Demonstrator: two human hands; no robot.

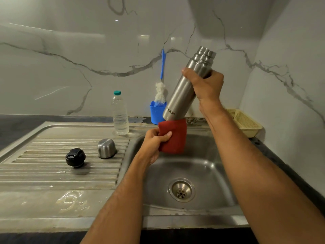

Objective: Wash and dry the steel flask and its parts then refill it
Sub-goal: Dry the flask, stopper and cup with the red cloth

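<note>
a person holds a steel flask tilted above a stainless sink, its threaded neck pointing up and to the right, its base down and to the left; the right hand grips the upper body just below the neck, fingers curled round the metal. the left hand pinches a folded red cloth between thumb and fingers, and the cloth sits against the flask's base, covering its lowest edge. the flask is a brushed cylinder with dark lettering near the bottom. to the left, on the ribbed steel drainboard, stand two of its parts, apart from each other: a round black stopper nearer the camera and a domed steel cup upside down, just beyond and to the right. farther back on the drainboard a clear plastic bottle with a green cap stands upright, its contents clear. against the far wall a blue holder carries a bottle brush with a white fluffy head and a blue handle rising above it. at the far right corner of the dark table sits a pale yellow mesh basket; what it holds cannot be told. the wall is glossy white marble with grey veins. water pools on the near left rim of the drainboard, and a round drain lies in the basin.
</note>
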